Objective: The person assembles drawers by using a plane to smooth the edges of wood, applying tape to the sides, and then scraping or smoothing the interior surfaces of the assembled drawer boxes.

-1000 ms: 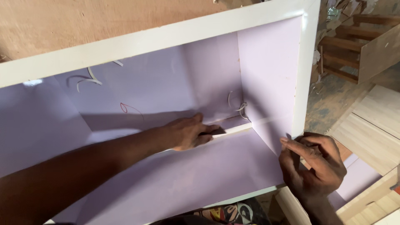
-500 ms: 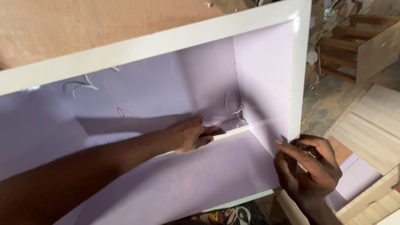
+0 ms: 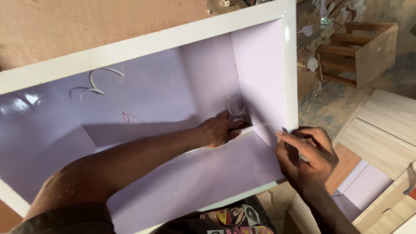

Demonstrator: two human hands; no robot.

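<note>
A large cabinet box (image 3: 151, 43) with white edges and a lilac inside lies open towards me. My left hand (image 3: 219, 130) reaches deep into it, fingers flat against the back right corner where the lower panel (image 3: 203, 173) meets the right side panel (image 3: 260, 78). It holds nothing that I can see. My right hand (image 3: 307, 154) is outside, at the front edge of the right side panel. Its thumb and fingers are pinched on a small dark-tipped object (image 3: 284, 129), which touches that edge. What the object is cannot be made out.
Curled white trim strips (image 3: 97, 82) and a thin red curl (image 3: 130, 117) lie inside the box, with another strip (image 3: 236, 106) by my left fingers. A wooden open-sided crate (image 3: 368, 52) stands at the back right. Pale wood boards (image 3: 381, 138) lie on the dusty floor to the right.
My right hand has crept slightly left along the side panel's front edge. My left hand stays in the same corner. The view has shifted a little.
</note>
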